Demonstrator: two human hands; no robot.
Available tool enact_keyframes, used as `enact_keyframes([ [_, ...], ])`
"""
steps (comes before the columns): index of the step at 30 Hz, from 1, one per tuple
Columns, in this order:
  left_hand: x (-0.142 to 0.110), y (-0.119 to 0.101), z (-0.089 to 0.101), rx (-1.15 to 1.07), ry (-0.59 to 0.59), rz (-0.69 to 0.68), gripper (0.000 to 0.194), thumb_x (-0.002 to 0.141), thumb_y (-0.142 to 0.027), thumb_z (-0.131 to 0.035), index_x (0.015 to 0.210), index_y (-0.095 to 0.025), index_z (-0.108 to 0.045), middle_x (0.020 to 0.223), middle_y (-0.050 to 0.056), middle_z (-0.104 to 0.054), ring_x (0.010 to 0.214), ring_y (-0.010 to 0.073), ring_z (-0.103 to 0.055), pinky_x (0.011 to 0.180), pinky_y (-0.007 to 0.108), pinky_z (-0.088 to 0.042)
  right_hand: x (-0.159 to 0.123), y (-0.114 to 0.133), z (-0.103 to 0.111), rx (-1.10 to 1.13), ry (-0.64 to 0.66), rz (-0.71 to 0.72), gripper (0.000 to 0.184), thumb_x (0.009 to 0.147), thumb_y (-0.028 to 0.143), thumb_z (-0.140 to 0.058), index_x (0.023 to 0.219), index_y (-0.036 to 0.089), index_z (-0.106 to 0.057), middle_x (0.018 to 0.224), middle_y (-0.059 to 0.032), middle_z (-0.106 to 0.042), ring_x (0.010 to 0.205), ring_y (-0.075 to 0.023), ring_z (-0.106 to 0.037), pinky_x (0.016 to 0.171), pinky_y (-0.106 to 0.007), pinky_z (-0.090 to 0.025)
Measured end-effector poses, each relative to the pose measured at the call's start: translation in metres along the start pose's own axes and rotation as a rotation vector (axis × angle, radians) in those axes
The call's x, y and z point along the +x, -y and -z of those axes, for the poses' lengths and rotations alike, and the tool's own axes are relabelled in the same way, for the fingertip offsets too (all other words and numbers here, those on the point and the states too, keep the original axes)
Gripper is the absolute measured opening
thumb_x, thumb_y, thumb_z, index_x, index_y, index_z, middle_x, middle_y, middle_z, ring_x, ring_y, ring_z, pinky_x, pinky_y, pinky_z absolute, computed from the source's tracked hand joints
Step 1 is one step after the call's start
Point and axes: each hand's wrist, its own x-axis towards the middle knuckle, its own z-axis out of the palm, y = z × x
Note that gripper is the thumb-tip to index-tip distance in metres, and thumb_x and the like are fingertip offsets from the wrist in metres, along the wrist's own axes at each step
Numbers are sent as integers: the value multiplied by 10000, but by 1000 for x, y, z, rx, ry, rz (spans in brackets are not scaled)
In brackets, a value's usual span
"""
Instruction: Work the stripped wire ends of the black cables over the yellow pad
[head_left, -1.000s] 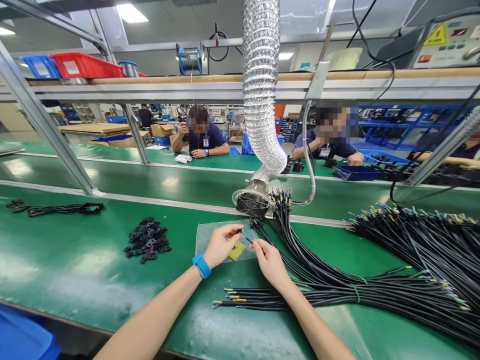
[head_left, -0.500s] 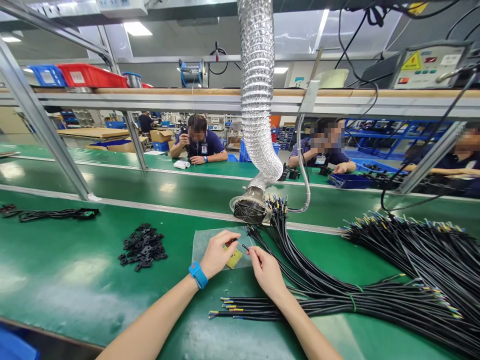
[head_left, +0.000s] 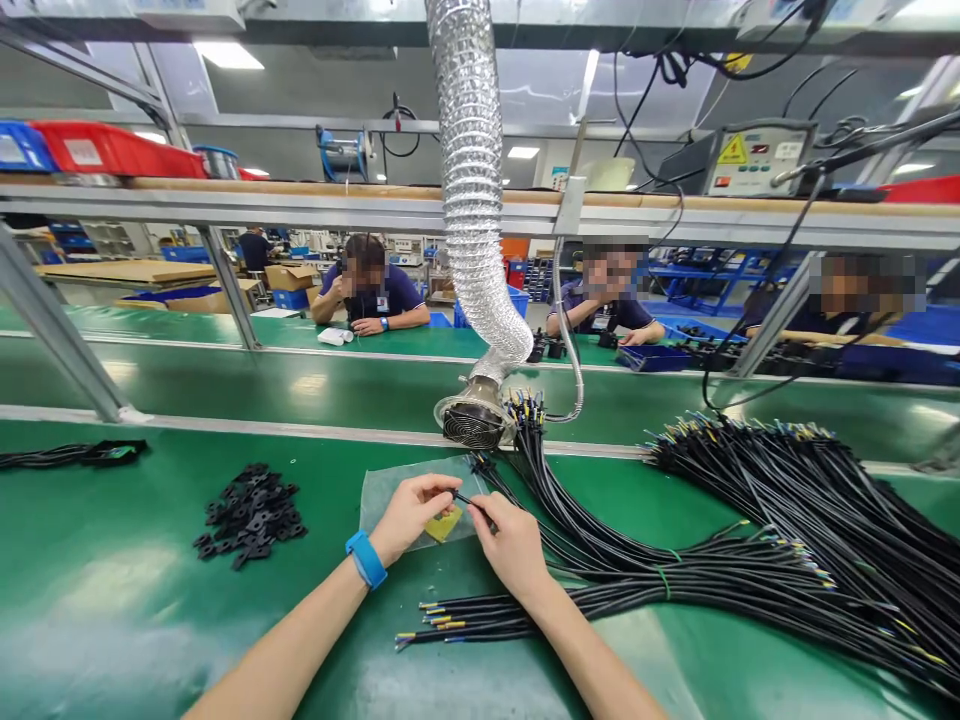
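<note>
My left hand (head_left: 409, 515), with a blue wristband, pinches a small black part (head_left: 454, 493) that its fingers mostly cover. My right hand (head_left: 510, 545) grips a black cable (head_left: 466, 499) close to its end. The cable's tip meets the black part between my two hands; whether it has passed into it I cannot tell. Below my left fingers a yellow sponge (head_left: 442, 526) lies on a clear plastic sheet (head_left: 377, 497). A pile of small black parts (head_left: 253, 515) is to the left. Black cables with stripped coloured ends (head_left: 559, 505) lie beside and beneath my right hand.
A fume extractor head (head_left: 472, 422) on a silver hose (head_left: 476, 220) hangs just beyond my hands. A larger heap of cables (head_left: 810, 490) covers the right side. Several co-workers sit across the bench, behind metal posts (head_left: 229, 285).
The gap between my hands has closed, with the cable's end brought up to the black part in my left fingers. The camera view has shifted to the right.
</note>
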Motion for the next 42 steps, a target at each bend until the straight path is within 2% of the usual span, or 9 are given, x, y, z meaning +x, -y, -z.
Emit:
enact_keyframes([
  [4,-1,-3,2,-14,19,-18,406,704,-374,-731,1032,-134,-715,933,96,-705,818,194,-628,774,332,-507,1,1,4,-49,-32,71,370,1019,292,-366,883,159,-683,689,-34,-612,586,-121,-563,570,-225,-353],
  [7,-5,-10,3,144,27,-118,362,759,-270,-665,1107,-173,-693,957,71,-700,902,193,-619,872,338,-481,2,2,6,-22,13,73,405,1018,289,-339,825,160,-670,651,-30,-594,554,-116,-540,546,-232,-330],
  [12,-13,-16,1,360,71,-270,450,806,-139,-556,1245,-220,-614,922,26,-688,938,172,-602,947,336,-445,1,1,6,168,147,-78,418,991,334,-348,712,173,-615,649,-21,-608,570,-120,-548,569,-225,-352],
  [18,-17,-14,-3,393,55,-379,524,836,-114,-519,1349,-218,-517,964,22,-682,967,157,-596,970,323,-446,3,4,7,433,212,-288,462,945,482,-375,643,173,-537,558,17,-467,526,-113,-417,532,-226,-314],
  [26,-23,-13,-8,490,88,-499,544,892,-138,-482,1426,-225,-422,967,38,-678,948,175,-592,942,343,-474,1,4,2,519,255,-329,487,927,528,-397,617,170,-510,560,18,-453,541,-111,-390,537,-233,-319],
  [31,-22,-19,-8,495,90,-435,527,884,-130,-469,1400,-238,-461,994,51,-678,974,194,-584,961,376,-457,1,6,0,448,216,-273,437,960,441,-380,685,170,-585,622,-14,-568,575,-132,-495,574,-242,-383],
  [35,-16,-24,-3,350,17,-377,602,810,-123,-551,1395,-231,-462,1170,77,-618,1098,201,-552,1035,389,-405,4,10,3,317,94,-153,356,977,383,-409,828,176,-658,739,-52,-640,664,-154,-577,636,-245,-424],
  [37,-13,-24,-1,205,-14,-279,579,777,-170,-610,1347,-187,-509,1173,100,-602,1072,206,-567,989,370,-437,4,11,4,250,63,-95,327,984,350,-418,861,177,-668,740,-48,-633,654,-144,-576,627,-235,-415],
  [42,-9,-16,1,-38,90,93,428,737,-399,-722,1050,-113,-666,824,64,-662,750,165,-608,722,305,-494,2,9,5,161,51,-6,320,995,296,-412,862,168,-672,701,-32,-603,602,-126,-546,595,-225,-383],
])
